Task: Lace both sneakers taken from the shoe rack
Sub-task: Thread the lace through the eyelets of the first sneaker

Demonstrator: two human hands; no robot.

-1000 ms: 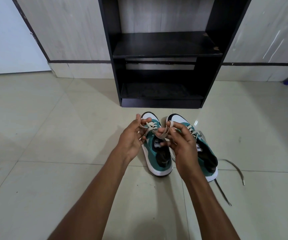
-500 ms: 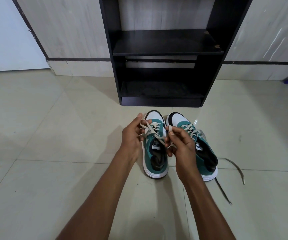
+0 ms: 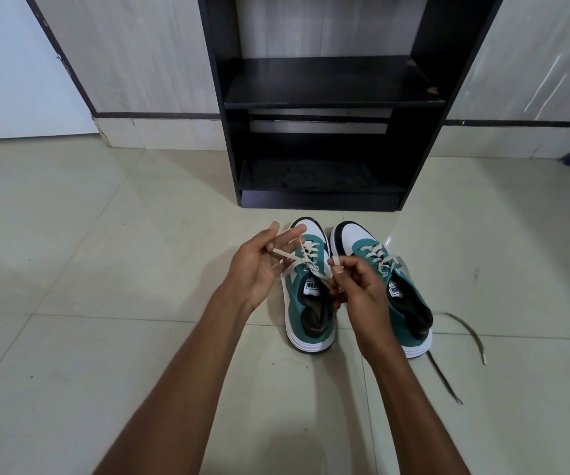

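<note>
Two teal, white and black sneakers stand side by side on the tiled floor (image 3: 71, 354), toes pointing at the black shoe rack (image 3: 321, 97) just beyond them. The left sneaker (image 3: 309, 293) sits between the two forearms; the right sneaker (image 3: 384, 289) is just beside it, the two close but whether touching cannot be told. The left hand (image 3: 259, 265) is held above the left side of the left sneaker, fingers loosely curled, pinching one end of its cream lace (image 3: 294, 260). The right hand (image 3: 362, 286) is closed, thumb and fingers clamped on the other end of the same lace. The right sneaker's lace ends (image 3: 470, 334) trail loose on the floor to the right.
</note>
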